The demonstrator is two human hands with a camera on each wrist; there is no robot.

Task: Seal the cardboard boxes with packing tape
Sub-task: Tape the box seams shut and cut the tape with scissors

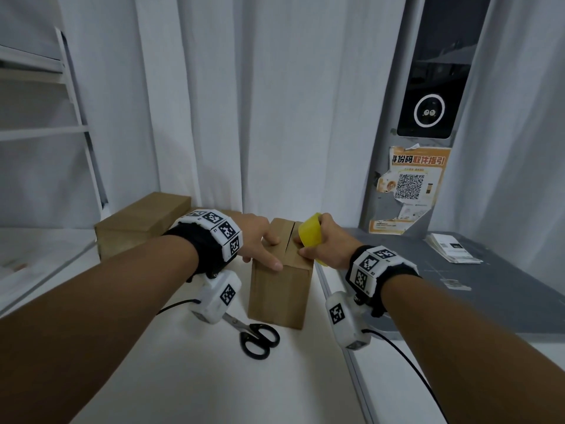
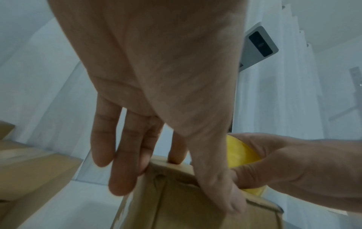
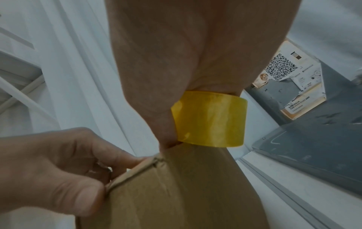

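A small upright cardboard box [image 1: 281,292] stands on the white table [image 1: 189,371], its two top flaps meeting along a middle seam. My left hand [image 1: 271,251] grips the box's top on the left side, thumb along the near edge and fingers curled over the flap. In the right wrist view the left hand's fingers [image 3: 121,159] pinch the flap edge of the box [image 3: 176,193]. My right hand [image 1: 316,240] holds a yellow tape roll [image 1: 309,235] [image 3: 211,119] against the right flap. The wrist view does not show whether any tape sticks to the box.
Black-handled scissors [image 1: 260,339] lie on the table in front of the box. A larger cardboard box [image 1: 143,221] lies at the back left. A grey table [image 1: 504,295] with papers [image 1: 455,249] adjoins on the right. White curtains and a postered pillar [image 1: 409,185] stand behind.
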